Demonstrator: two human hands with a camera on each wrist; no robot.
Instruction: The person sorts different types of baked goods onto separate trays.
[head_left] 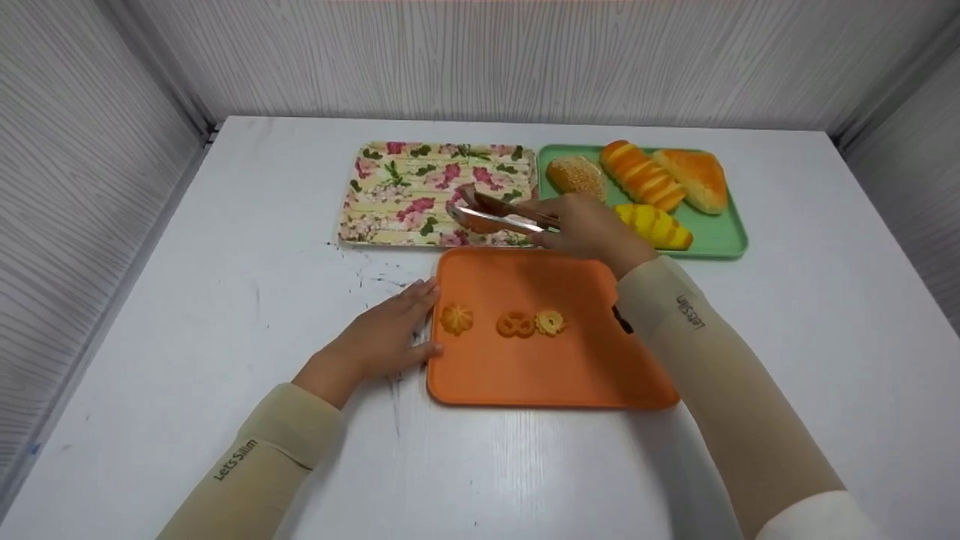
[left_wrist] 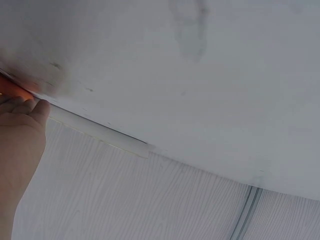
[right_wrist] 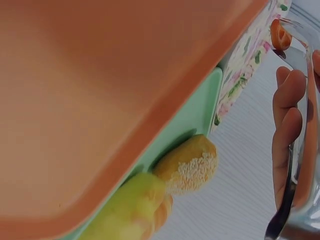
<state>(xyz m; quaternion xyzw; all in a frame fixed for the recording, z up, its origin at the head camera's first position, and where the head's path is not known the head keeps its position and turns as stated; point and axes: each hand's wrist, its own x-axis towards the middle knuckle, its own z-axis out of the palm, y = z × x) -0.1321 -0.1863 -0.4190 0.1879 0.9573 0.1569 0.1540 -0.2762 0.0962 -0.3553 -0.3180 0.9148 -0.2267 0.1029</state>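
Metal tongs (head_left: 510, 222) are gripped in my right hand (head_left: 589, 225), pointing left over the floral tray (head_left: 375, 202). Between the tong tips sits a small orange-brown cookie (right_wrist: 281, 36), pierced by holes in the right wrist view. Fingers and thumb of my left hand (head_left: 386, 334) touch the left edge of the orange tray (head_left: 510, 379). On that tray lie a flower-shaped cookie (head_left: 457, 319) near the left rim, then a pretzel cookie (head_left: 516, 325) close beside a scalloped ring cookie (head_left: 550, 322).
Behind my right hand, a green tray (head_left: 727, 238) bears a sesame bun (head_left: 576, 176), a striped loaf (head_left: 641, 174), a triangular bread (head_left: 697, 178) and a yellow roll (head_left: 654, 226). The floral tray stands to its left. Wood-grained walls (head_left: 480, 60) enclose the white table (head_left: 247, 300).
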